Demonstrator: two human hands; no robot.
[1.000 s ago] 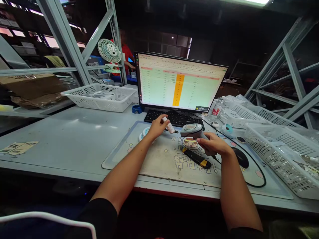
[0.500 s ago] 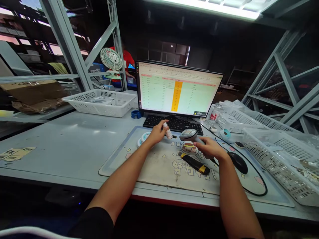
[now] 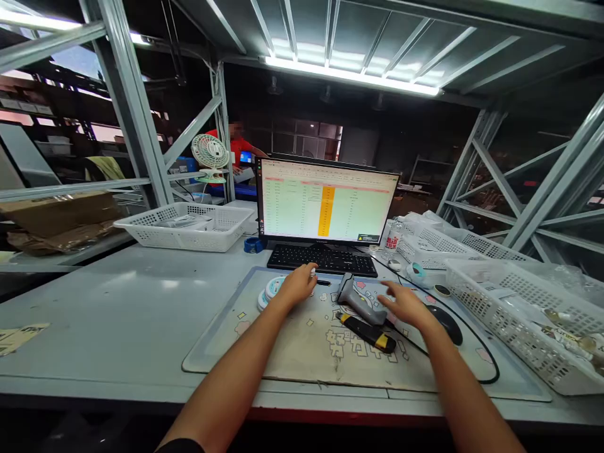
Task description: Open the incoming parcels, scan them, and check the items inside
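My left hand (image 3: 298,286) rests on the desk mat (image 3: 292,343) just in front of the keyboard (image 3: 323,259), curled around a small white bottle (image 3: 312,272) of which only the tip shows. A grey barcode scanner (image 3: 358,301) lies on its side on the mat. My right hand (image 3: 403,304) hovers just right of the scanner, fingers spread, holding nothing. A black and yellow utility knife (image 3: 368,332) lies below the scanner, and a black mouse (image 3: 446,324) sits right of my right hand.
A monitor (image 3: 325,201) shows a spreadsheet behind the keyboard. Tape rolls (image 3: 270,290) lie left of my left hand. White baskets stand at back left (image 3: 186,225) and along the right (image 3: 519,308). A small fan (image 3: 210,154) and a person in red (image 3: 238,148) are behind the shelving.
My right hand has laid the scanner on the mat and let go of it. My left hand has lowered the bottle toward the mat. The view has tilted upward.
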